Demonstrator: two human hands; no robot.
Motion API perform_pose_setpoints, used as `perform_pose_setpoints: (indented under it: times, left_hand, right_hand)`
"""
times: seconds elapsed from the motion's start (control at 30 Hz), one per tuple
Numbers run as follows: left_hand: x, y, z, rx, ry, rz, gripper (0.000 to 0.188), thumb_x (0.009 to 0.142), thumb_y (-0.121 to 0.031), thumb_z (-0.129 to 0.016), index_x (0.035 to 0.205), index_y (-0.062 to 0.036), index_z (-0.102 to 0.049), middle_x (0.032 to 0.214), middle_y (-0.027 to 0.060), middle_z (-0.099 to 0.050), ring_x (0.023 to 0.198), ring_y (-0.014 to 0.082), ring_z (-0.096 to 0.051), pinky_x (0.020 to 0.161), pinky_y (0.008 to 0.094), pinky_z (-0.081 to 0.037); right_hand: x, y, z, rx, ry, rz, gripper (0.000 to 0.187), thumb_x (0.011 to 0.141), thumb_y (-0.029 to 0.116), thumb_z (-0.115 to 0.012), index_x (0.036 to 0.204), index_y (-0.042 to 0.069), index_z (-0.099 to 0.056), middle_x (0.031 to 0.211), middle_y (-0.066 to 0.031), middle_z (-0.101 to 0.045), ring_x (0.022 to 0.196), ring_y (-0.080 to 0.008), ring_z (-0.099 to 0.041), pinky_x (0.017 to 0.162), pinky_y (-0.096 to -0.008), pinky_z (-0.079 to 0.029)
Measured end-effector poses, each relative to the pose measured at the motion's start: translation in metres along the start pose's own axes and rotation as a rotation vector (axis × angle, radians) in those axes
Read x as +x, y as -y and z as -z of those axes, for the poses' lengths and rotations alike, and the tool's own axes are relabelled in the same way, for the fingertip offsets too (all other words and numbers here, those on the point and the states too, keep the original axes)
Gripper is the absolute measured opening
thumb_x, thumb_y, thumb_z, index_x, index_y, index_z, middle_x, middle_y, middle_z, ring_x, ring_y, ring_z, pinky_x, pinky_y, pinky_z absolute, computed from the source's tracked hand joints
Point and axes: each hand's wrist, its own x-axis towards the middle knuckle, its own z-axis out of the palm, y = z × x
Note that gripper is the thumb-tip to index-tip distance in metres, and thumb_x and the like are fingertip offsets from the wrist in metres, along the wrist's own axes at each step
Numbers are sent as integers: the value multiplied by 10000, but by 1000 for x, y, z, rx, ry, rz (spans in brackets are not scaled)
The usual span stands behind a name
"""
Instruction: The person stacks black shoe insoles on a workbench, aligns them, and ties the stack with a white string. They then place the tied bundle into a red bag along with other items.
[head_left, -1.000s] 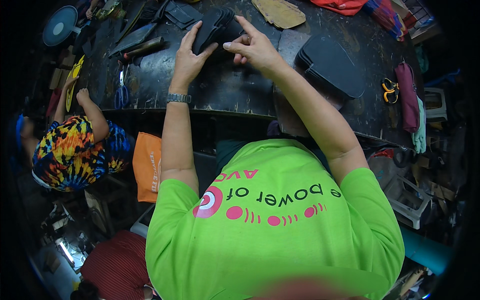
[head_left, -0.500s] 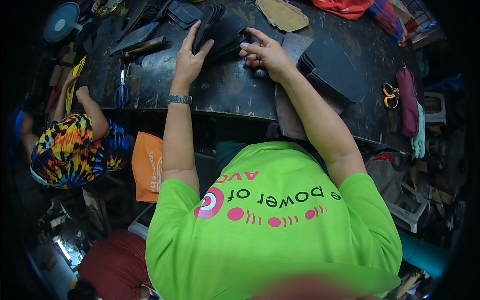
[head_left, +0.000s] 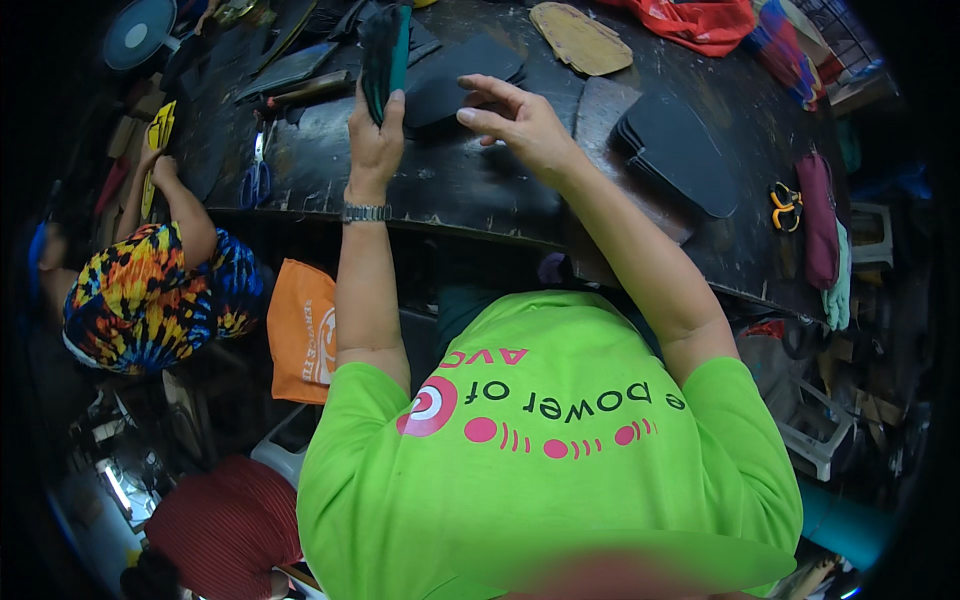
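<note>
My left hand (head_left: 375, 145) is closed around a bundle of thin black pieces (head_left: 378, 62), held up on edge above the table; its right side shows a green face. My right hand (head_left: 520, 122) hovers to the right with thumb and fingers apart, nothing visible in it. Between the two hands, flat black cut pieces (head_left: 462, 82) lie on the dark table. A neat stack of similar black rounded pieces (head_left: 675, 150) rests to the right of my right hand, its layers showing at the left edge.
Blue-handled scissors (head_left: 258, 175) lie at the table's left front. Yellow-handled cutters (head_left: 785, 206) and a maroon pouch (head_left: 820, 220) sit at the right. Farther back are a tan piece (head_left: 580, 38) and a red bag (head_left: 690, 22). At left, another person (head_left: 150, 295) holds something yellow.
My left hand has lifted and turned the bundle upright, so its green face now shows. My right hand has drawn left and slightly down, apart from the pieces.
</note>
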Motion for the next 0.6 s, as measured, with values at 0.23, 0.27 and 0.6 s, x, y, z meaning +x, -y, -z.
perform_pose_setpoints:
  times: [0.23,0.27,0.6]
  left_hand:
    - [-46,-35,-6,-859,-237,202,405,1000,-260,-517,1277,32,-563,1231,118,-626,1089,222,-633,975,382,-499]
    - [-53,-42,-9,-894,-162,233,385,996,-250,-524,1253,30,-582,1206,106,-632,1084,207,-624,961,363,-498]
    - [-85,-94,-57,-873,315,355,607,1028,-400,-536,1448,22,-421,1386,127,-519,1272,202,-518,1063,342,-430]
  right_hand:
    - [-27,21,-31,-756,0,592,951,668,322,-884,1467,98,-421,1352,-237,-476,1295,-411,-439,1082,-471,-394]
    - [-32,23,-34,-811,5,624,957,658,327,-889,1464,102,-425,1361,-234,-466,1293,-416,-440,1083,-479,-391]
    - [-87,44,-6,-1039,-154,616,837,656,129,-846,1403,81,-472,1347,-245,-486,1248,-459,-491,1033,-464,-447]
